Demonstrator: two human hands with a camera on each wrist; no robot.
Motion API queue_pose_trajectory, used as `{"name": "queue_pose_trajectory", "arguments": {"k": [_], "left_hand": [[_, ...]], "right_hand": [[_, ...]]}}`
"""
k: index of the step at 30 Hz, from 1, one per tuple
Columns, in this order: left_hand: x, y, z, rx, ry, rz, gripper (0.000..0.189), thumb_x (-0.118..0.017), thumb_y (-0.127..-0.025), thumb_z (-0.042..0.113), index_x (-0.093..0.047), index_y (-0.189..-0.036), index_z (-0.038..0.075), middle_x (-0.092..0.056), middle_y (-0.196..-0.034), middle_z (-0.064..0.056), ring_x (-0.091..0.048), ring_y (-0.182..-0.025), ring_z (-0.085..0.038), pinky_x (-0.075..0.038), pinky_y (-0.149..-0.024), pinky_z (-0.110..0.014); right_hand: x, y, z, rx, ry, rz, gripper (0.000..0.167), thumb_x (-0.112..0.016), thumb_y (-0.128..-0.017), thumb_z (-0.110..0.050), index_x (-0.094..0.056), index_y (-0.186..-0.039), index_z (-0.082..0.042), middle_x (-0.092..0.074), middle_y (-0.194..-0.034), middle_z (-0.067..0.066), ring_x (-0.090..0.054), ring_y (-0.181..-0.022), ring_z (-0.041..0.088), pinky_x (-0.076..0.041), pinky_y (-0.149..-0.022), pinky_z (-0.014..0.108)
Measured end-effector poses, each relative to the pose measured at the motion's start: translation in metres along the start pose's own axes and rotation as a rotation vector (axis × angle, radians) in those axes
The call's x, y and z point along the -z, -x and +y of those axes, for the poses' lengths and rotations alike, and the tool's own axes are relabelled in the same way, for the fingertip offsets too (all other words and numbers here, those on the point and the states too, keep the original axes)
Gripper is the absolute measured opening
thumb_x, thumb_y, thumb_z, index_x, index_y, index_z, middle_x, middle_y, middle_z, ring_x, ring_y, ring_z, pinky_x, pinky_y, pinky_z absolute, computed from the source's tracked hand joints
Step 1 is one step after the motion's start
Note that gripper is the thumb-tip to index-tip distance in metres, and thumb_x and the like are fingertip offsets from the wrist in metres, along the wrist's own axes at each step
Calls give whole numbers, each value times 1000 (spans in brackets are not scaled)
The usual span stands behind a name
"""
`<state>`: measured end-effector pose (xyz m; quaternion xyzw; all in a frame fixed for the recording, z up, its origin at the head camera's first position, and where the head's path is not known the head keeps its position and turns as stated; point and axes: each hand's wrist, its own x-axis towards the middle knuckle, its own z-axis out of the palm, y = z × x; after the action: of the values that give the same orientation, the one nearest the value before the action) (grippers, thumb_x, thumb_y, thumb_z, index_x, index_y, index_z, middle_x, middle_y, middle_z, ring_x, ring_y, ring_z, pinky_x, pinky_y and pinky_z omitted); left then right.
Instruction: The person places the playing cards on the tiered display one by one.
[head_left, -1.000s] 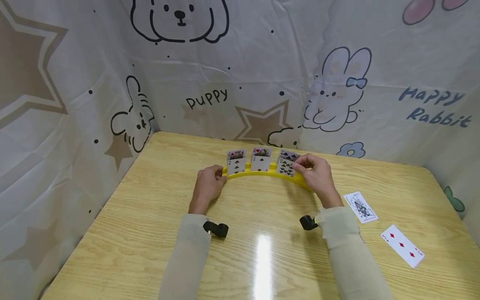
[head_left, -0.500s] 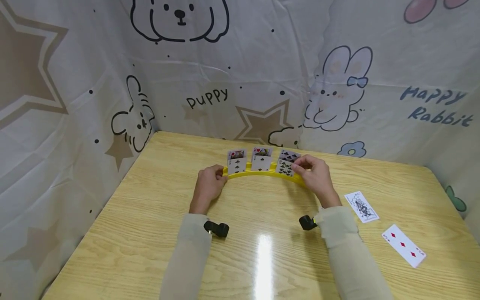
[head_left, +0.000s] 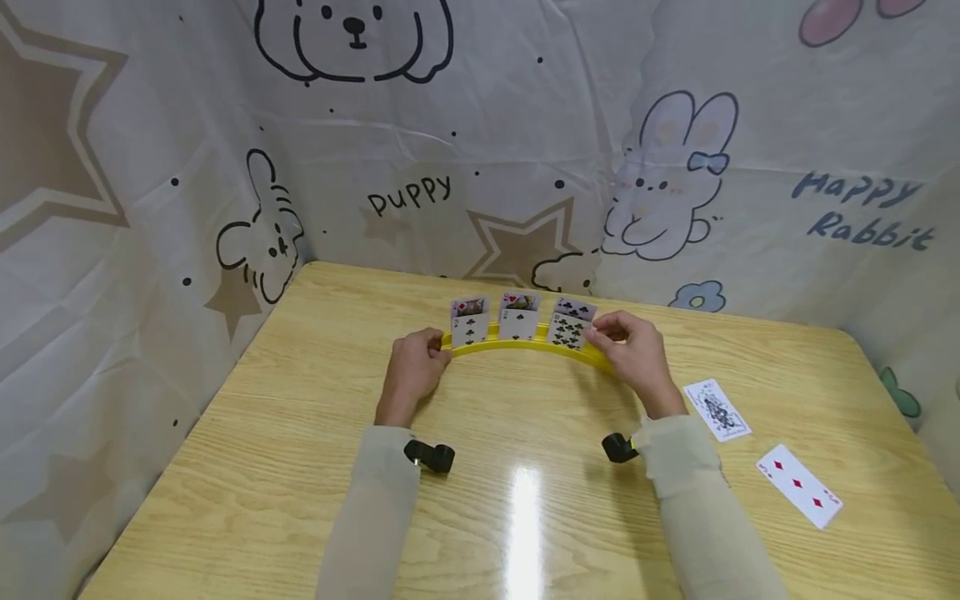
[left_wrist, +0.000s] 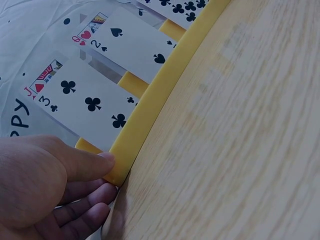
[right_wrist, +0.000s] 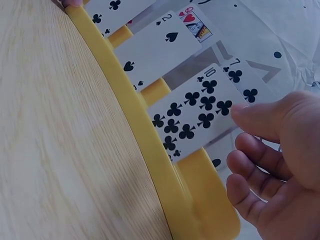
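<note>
A curved yellow card holder (head_left: 510,344) stands on the table with playing cards upright in two rows. My left hand (head_left: 412,371) grips its left end, thumb on the front rail. At the right, my right hand (head_left: 636,354) pinches the side edge of the ten of clubs (right_wrist: 187,117); the fingertip behind that card is hidden. Behind the ten stands a seven of clubs (right_wrist: 245,85). The middle slots hold a two of spades (right_wrist: 155,50) before a queen of hearts (right_wrist: 197,26). On the left, a three of clubs (left_wrist: 92,102) covers most of a red jack (left_wrist: 45,77).
Two cards lie face up on the wooden table (head_left: 300,467), right of the right forearm: a joker (head_left: 717,410) and a three of diamonds (head_left: 798,486). A printed cloth (head_left: 360,142) hangs behind the table's far edge and along its sides.
The whole head view has shifted slightly. Both hands keep their places at the holder, and the cards in it look the same.
</note>
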<state>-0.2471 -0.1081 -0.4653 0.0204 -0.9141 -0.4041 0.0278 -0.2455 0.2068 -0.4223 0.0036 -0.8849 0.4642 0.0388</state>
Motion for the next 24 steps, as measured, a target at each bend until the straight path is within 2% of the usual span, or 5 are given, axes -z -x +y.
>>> {"name": "queue_pose_trajectory", "arguments": {"k": [5, 11, 24], "left_hand": [[0, 0, -1, 5, -4, -10, 36, -72, -94, 13, -66, -127, 1, -69, -108, -12, -64, -94, -20, -54, -82, -35], [-1, -1, -3, -8, 2, 2, 33, -73, -93, 12, -68, -124, 1, -70, -106, -12, -64, -94, -21, -54, -82, -36], [-1, -1, -2, -20, 4, 4, 32, -72, -94, 12, -68, -124, 1, -70, -106, -12, -64, -97, -23, -54, -84, -38]], "right_hand": [[5, 3, 5, -16, 17, -14, 37, -73, -93, -32, -66, -114, -3, -64, -107, 12, -57, -97, 26, -47, -80, 35], [15, 7, 11, -43, 48, -35, 48, -74, -91, -37, -65, -120, 0, -65, -110, 14, -57, -99, 28, -48, -82, 37], [52, 18, 23, -49, 161, -73, 56, -71, -93, -42, -63, -125, 2, -65, -114, 17, -59, -99, 28, -50, -79, 33]]}}
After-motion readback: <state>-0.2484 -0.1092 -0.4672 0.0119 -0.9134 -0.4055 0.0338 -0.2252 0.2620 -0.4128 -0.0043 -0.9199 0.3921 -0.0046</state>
